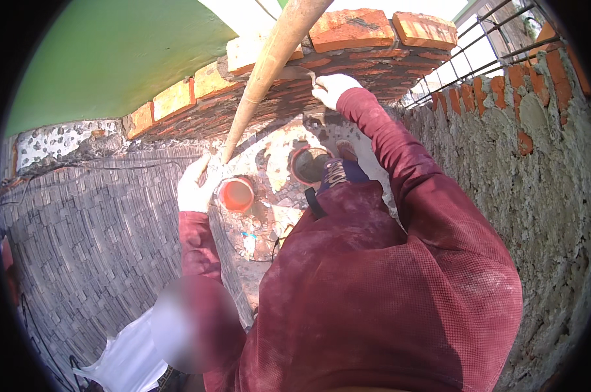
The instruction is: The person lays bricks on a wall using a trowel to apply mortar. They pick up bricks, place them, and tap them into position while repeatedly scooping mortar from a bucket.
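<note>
Flanking the curved wall of orange bricks and grey mortar [374, 65], a lumpy, roughly mortared grey wall [491, 170] stands to its right, and a grey surface of narrow stone-like strips [99, 222] spreads to its lower left. A round tan wooden pole [269, 75] slants across the brick wall, whose top edge is blocky. Below it sit a round grey-filled reddish bucket [293, 167] and a round orange-rimmed bucket [223, 197], with narrow room between them. Lower left of the brick wall, the left hand [194, 185] is loosely spread by the pole's foot; contact is unclear. At the brick wall's face, the right hand [335, 90] grips a thin metal tool resembling a trowel [298, 73], open air beneath.
</note>
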The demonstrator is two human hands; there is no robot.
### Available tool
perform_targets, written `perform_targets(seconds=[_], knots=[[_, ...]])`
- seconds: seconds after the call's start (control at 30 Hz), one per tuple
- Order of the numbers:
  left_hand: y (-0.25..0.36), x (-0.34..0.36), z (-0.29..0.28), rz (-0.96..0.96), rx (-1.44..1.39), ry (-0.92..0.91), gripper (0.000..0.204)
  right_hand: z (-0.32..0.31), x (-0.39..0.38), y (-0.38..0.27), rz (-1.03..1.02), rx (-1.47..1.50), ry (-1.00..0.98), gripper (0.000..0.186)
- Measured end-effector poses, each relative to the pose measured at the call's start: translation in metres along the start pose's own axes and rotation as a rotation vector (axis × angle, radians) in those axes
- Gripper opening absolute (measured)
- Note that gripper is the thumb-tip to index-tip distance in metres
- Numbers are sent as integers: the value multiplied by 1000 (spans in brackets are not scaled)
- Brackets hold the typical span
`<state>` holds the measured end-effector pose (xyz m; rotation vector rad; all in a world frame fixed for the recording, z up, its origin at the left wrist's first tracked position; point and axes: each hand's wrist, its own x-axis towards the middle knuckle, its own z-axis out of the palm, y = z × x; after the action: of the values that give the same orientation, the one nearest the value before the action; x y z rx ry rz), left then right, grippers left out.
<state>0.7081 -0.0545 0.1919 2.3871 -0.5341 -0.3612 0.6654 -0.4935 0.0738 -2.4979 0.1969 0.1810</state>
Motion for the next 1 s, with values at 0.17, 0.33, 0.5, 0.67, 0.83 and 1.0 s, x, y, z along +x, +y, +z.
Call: perform_targets(seconds=[0.17, 0.33, 0.5, 0.67, 0.83, 1.0], knots=[[92, 165, -11, 521, 417, 87, 79, 0, -102, 15, 151, 155, 115, 36], [135, 282, 49, 804, 652, -180, 96, -7, -159, -9, 185, 343, 260, 34], [162, 318, 104, 988, 1033, -288, 101, -16, -166, -7, 245, 436, 148, 34], [161, 323, 107, 900, 1028, -270, 102, 2, -178, 1, 233, 375, 337, 38], [158, 320, 105, 846, 1026, -246, 104, 18, -192, -13, 325, 378, 440, 35], [160, 319, 99, 806, 1029, -225, 105, 35, -228, -26, 481, 375, 452, 28]])
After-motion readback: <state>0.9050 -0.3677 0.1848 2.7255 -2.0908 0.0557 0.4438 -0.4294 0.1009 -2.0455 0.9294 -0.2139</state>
